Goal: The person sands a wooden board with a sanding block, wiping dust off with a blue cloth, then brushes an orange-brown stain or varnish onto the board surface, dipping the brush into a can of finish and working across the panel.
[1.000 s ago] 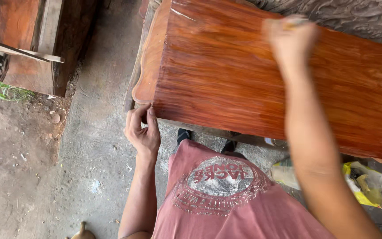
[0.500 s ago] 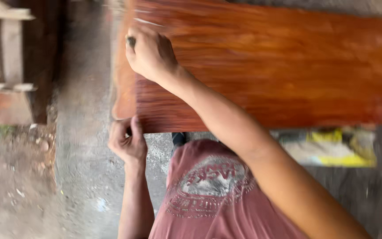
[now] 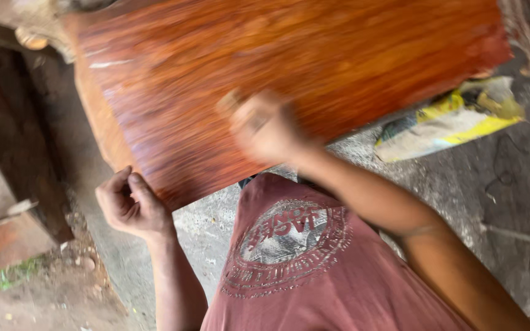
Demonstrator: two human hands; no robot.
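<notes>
My left hand [image 3: 131, 207] curls loosely at the near left corner of the reddish wooden board [image 3: 289, 79]. My right hand [image 3: 264, 127], blurred, rests on the board's middle; its grip is unclear.
</notes>
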